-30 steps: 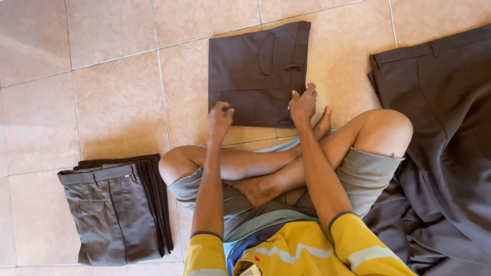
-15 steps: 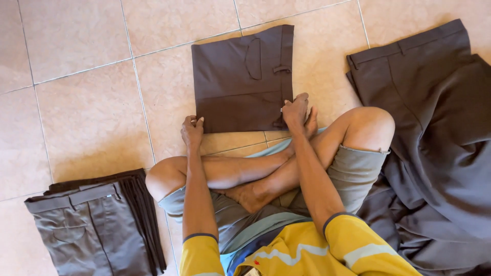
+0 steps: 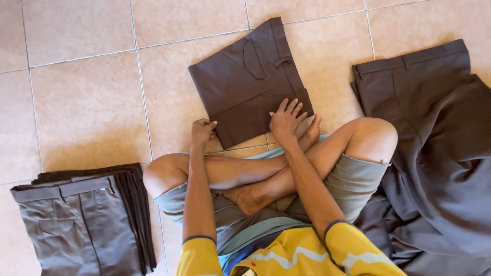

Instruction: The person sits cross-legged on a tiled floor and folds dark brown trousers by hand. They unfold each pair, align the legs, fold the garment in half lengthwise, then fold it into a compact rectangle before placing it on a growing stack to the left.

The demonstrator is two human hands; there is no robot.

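A folded dark brown pair of trousers [image 3: 244,82] lies on the tiled floor in front of my crossed legs, pocket and belt loop facing up. My left hand [image 3: 202,131] pinches its near left corner with curled fingers. Flat on the near right part of the fold rests my right hand [image 3: 286,118], fingers spread.
A stack of folded grey and brown trousers [image 3: 82,220] sits at my left. A heap of unfolded dark grey trousers [image 3: 434,153] spreads at my right, beside my knee [image 3: 373,135]. Pink floor tiles [image 3: 87,107] surround everything.
The folded trousers have turned slightly and sit tilted. My right hand moved from the fold's near edge onto its surface and spread flat. My left hand reached its near left corner.
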